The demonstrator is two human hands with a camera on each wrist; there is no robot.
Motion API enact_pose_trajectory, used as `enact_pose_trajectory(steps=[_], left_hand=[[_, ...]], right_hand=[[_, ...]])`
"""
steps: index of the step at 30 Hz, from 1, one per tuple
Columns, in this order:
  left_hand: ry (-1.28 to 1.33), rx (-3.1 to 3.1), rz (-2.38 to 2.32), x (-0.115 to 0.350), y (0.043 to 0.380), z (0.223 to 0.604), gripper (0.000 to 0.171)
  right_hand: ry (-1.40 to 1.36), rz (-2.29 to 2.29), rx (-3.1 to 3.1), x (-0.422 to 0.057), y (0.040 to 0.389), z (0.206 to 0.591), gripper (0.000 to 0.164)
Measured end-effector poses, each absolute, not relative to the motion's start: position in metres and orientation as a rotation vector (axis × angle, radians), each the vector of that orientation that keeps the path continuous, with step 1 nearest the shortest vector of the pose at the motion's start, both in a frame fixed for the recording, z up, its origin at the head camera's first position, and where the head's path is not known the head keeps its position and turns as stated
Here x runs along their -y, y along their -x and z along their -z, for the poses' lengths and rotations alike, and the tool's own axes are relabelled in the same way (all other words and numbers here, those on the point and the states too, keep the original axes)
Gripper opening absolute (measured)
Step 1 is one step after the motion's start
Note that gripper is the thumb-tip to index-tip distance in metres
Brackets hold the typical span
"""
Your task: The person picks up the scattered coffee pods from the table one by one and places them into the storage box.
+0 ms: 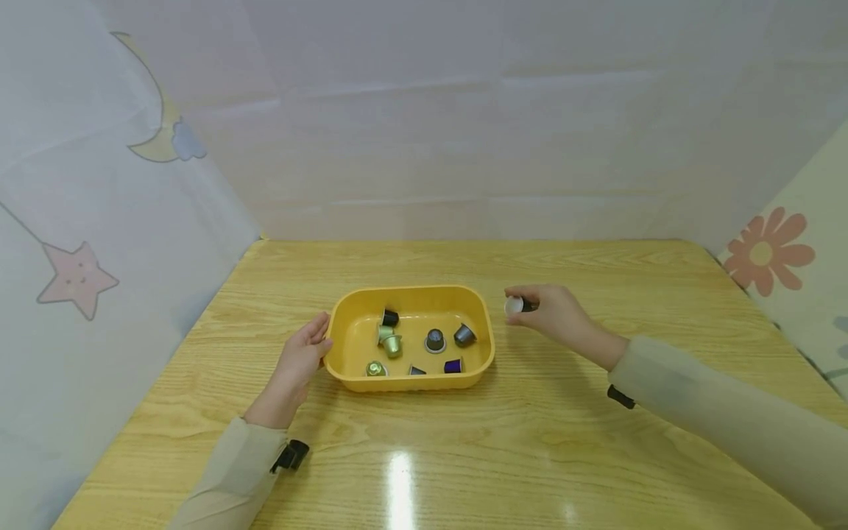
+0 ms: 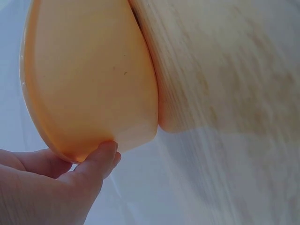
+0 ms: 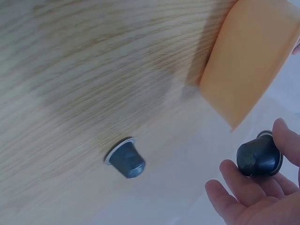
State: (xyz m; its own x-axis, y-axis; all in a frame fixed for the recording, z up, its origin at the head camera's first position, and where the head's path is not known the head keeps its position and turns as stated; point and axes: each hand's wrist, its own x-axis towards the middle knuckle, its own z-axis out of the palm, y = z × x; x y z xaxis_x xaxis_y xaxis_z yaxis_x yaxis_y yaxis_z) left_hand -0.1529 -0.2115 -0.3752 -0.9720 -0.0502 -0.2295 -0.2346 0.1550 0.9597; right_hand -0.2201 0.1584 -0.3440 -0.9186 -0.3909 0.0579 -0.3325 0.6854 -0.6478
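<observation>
A yellow plastic tray [image 1: 409, 384] lies on the wooden table with several coffee capsules inside: green [image 1: 393, 346], dark grey [image 1: 465, 336], black [image 1: 390, 317] and purple [image 1: 453, 366]. At the tray's left end my left hand [image 1: 301, 357] grips its edge; in the left wrist view the thumb [image 2: 101, 157] lies against the wall. Just right of the tray, my right hand [image 1: 553, 316] pinches a dark coffee capsule [image 3: 259, 156], its pale lid [image 1: 513, 305] facing the head camera. Another dark capsule [image 3: 126, 158] lies on its side on the table in the right wrist view.
The wooden table [image 1: 563, 456] reaches back to a pale cloth backdrop [image 1: 424, 147]. More cloth with printed figures hangs at the left and right. Black wrist straps [image 1: 290, 456] show at both sleeves.
</observation>
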Motion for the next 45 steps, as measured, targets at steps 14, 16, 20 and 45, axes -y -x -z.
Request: enact_pose_trajectory(steps=[14, 16, 20, 45], left_hand=[[0.289, -2.270, -1.942, 0.213, 0.154, 0.376, 0.057], [0.288, -2.271, -1.940, 0.213, 0.154, 0.376, 0.056], [0.290, -2.271, -1.940, 0.212, 0.154, 0.376, 0.057], [0.314, -2.274, -1.932, 0.212, 0.155, 0.376, 0.057]], right_hand=[[0.673, 1.114, -2.781, -0.118, 0.223, 0.340, 0.050], [0.673, 1.129, -2.766, -0.113, 0.223, 0.340, 0.050], [0.661, 1.140, -2.744, -0.107, 0.223, 0.339, 0.051], [0.857, 1.112, -2.642, -0.053, 0.205, 0.347, 0.049]])
